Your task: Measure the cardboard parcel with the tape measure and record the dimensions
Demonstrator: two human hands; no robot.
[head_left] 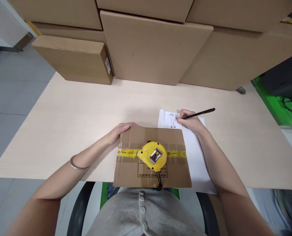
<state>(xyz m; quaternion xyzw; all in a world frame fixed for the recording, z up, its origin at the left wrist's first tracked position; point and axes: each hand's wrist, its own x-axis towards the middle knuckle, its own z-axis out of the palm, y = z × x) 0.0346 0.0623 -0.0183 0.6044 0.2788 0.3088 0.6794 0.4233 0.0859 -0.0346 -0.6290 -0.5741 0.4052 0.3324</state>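
Observation:
A black pen [198,113] is pinched in my right hand [189,120], its tip end down at the printed upper part of a white sheet of paper [197,164]. My left hand [122,130] rests at the upper left corner of a small cardboard box [128,173], the thumb on its edge and the other fingers mostly hidden behind it. On top of the box lies a yellow tape measure [148,149] with a metal belt clip and a black cord. The box covers the left part of the paper. Yellow printed tape [176,153] runs across the box.
Large cardboard boxes [151,49] form a wall along the back of the table [87,108]. A flatter box [74,62] stands at the back left. Beyond the right edge are a green surface [283,108] and a dark object with a cable. A chair's armrests [81,209] flank me.

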